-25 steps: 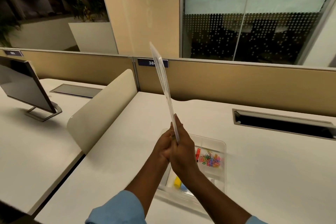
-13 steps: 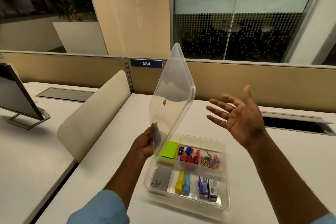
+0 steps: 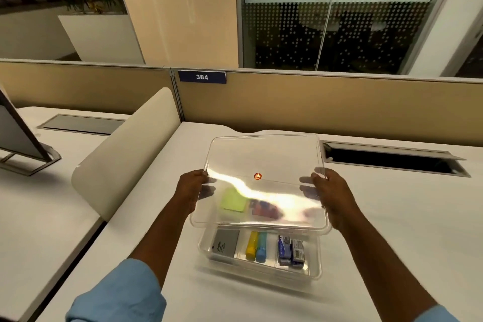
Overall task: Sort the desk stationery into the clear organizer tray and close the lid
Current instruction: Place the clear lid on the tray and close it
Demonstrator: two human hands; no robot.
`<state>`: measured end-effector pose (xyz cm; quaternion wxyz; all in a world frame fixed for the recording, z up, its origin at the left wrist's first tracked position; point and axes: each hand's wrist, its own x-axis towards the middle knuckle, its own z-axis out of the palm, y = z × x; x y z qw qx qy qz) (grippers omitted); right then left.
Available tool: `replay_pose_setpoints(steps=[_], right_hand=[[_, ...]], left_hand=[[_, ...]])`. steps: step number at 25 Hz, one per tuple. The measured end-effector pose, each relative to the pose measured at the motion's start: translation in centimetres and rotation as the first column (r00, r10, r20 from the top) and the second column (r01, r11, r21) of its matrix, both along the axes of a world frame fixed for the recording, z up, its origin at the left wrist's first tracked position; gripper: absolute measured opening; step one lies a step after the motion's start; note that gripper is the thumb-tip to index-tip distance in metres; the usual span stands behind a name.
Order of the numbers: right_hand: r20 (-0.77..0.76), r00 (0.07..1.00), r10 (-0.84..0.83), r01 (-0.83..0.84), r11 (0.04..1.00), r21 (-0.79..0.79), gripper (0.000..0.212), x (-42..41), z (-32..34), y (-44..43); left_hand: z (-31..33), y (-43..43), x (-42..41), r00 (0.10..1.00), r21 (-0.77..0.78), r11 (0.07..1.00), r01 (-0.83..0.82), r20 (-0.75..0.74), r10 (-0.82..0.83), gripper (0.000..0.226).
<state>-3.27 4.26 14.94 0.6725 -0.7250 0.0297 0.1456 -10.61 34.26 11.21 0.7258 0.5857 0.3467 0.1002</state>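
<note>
The lid (image 3: 264, 157) covers the back half of the tray (image 3: 319, 259), so the green pad (image 3: 233, 200) and the red things (image 3: 264, 208) under it look blurry. Glare hides what lies beside them. The screen (image 3: 18, 133) is cut off at the left edge.
</note>
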Motion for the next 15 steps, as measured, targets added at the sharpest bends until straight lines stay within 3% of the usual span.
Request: replay_pose_setpoints(steps=[4,7,11,15], right_hand=[[0.038,0.996,-0.075,0.082,0.955,-0.284,0.039,-1.4,-5.4,-0.7],[0.018,0.995,-0.102,0.102,0.935,-0.339,0.040,-2.4,-7.9,-1.3],[0.021,0.986,-0.163,0.157,0.902,-0.402,0.042,-2.7,-9.4,-1.9],[0.021,0.992,-0.121,0.119,0.904,-0.411,0.045,-2.9,-10.4,-2.0]], left_hand=[[-1.6,-0.7,-0.5,0.998,0.209,0.978,0.005,-0.055,0.006,0.017],[-3.5,-1.7,-0.9,0.993,0.343,0.939,0.027,-0.115,0.013,0.015],[-5.4,-2.9,-1.4,0.990,0.442,0.896,0.041,-0.138,0.023,0.016],[-6.8,-3.2,-1.1,0.977,0.496,0.864,0.080,-0.213,0.032,0.022]])
